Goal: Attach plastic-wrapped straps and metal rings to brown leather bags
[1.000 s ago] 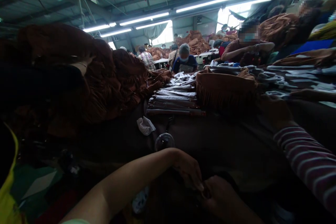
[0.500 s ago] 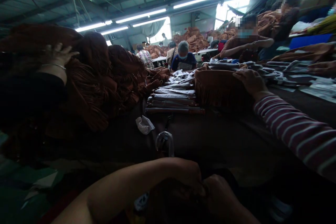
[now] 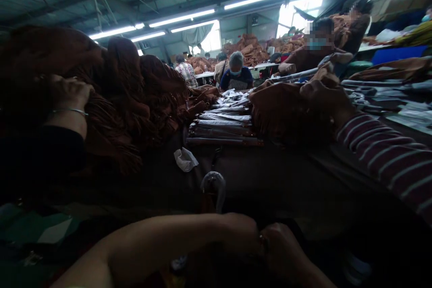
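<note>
Left hand (image 3: 238, 233) and right hand (image 3: 280, 248) meet clenched at the tabletop's (image 3: 286, 184) near edge; I cannot tell what they grip. Dim light could hide a slip.

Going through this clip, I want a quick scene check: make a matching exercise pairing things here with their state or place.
Things:
1. person's left hand
2. crumpled tissue
3. co-worker's sleeve
4. fringed brown bag

States:
A. under a co-worker's hand
B. striped
C. against the person's right hand
D. white, on a dark surface

Pairs: 1-C, 2-D, 3-B, 4-A
</note>
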Available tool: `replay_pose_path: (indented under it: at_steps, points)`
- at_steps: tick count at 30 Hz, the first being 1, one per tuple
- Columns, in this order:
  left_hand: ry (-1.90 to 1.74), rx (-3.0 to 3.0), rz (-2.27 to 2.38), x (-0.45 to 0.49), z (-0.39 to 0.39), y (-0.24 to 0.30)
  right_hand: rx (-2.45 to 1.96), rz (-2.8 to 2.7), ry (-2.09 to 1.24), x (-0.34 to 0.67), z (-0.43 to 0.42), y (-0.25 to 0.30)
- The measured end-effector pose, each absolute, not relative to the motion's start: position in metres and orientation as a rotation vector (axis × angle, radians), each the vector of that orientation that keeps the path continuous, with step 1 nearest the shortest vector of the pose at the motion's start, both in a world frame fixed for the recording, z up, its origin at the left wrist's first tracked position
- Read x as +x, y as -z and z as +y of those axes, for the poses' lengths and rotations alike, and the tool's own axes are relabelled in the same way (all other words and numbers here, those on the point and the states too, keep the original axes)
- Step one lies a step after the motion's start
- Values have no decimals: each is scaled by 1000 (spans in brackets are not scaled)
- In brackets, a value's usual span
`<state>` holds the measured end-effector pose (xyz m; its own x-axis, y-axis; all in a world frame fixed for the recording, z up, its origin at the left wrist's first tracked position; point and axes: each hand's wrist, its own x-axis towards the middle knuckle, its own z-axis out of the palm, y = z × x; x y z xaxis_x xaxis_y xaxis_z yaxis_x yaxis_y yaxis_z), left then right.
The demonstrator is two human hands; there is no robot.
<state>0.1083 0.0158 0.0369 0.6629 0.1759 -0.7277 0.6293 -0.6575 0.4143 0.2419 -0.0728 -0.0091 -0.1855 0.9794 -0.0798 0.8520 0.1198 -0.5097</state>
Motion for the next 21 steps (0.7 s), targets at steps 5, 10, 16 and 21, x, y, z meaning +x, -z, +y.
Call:
replay_pose_path:
  at_steps: [5, 10, 16, 21]
  points:
    - [977, 1242, 472, 96, 46, -38, -1729, -2067, -736, 237, -75, 6]
    - [873, 2006, 553, 103, 23, -42, -1763, -1935, -876, 244, -69, 21]
    - [566, 2155, 744, 103, 3, -34, -1787, -1836, -925, 258, -60, 25]
    - [528, 1601, 862, 99, 15, -30, -1847, -1854, -863, 255, -61, 13]
